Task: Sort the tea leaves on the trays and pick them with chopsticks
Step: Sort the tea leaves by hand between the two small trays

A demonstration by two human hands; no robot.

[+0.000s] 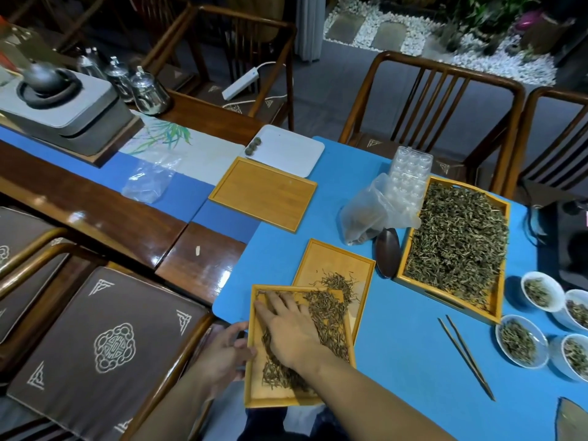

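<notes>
A small bamboo tray (254,389) at the table's near edge holds brown tea leaves (327,316). My left hand (227,351) grips its left rim. My right hand (286,326) lies flat on the leaves inside it, fingers straight and pointing to the far left corner. This tray overlaps a second small tray (334,259) with a thin scatter of leaves. A large tray (496,300) full of green-brown leaves (458,240) sits to the right. A pair of chopsticks (466,356) lies untouched on the blue table between them.
An empty bamboo tray (264,194) and a white tray (292,151) sit farther back. A plastic bag (366,214) and a dark scoop (386,253) lie beside the large tray. Several white cups (521,342) of leaves stand at the right. Wooden chairs surround the table.
</notes>
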